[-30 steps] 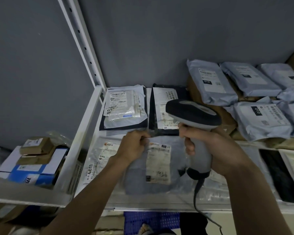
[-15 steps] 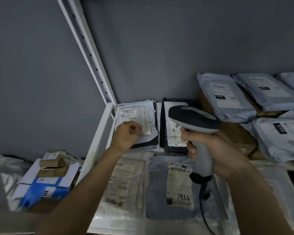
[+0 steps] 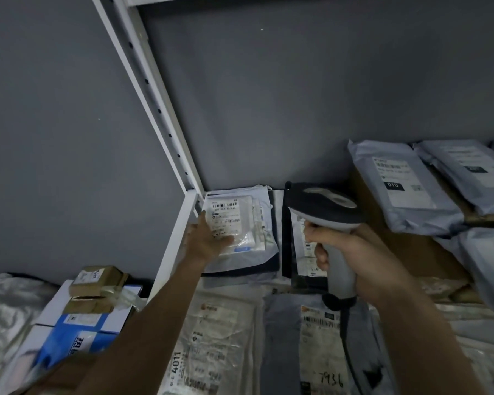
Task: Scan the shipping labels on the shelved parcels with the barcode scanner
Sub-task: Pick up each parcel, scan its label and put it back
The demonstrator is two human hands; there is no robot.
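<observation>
From the head camera, the left hand lies with straight fingers on the small clear-wrapped parcel in the shelf's back left corner, its label facing up. The right hand, gripping the scanner, hovers just right of it, over the dark parcel; the scanner must swing left to reach that label.

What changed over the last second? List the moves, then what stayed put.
The left hand left the near grey parcel and reached back to the white-labelled parcel in the shelf's rear corner, fingers now resting on it. Unchanged: the right hand grips the barcode scanner; parcels lie where they were.
</observation>
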